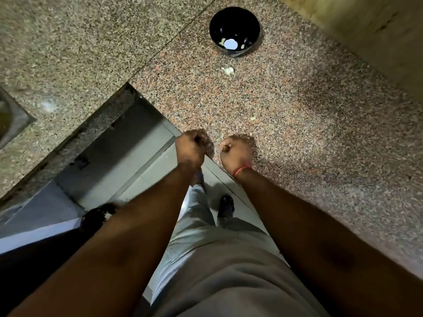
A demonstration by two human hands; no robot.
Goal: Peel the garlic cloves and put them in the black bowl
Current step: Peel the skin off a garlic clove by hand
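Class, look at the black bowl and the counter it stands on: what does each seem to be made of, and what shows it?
Black bowl: glossy, smooth, probably glazed ceramic or hard plastic; a bright light reflection shines inside it. Counter: speckled pink, grey and black grains with a straight seam between slabs, so likely polished granite.

Speckled granite worktop (297, 124), L-shaped, seam running diagonally; steel sink (9, 117) at its left edge; grey tiled floor (142, 170) below; dim light.

Speckled granite counter (320, 124) with a seam line; steel sink corner (11, 115) at far left. Grey floor tiles (137, 170) below, dark shoe (226, 205), red wrist thread (241, 170).
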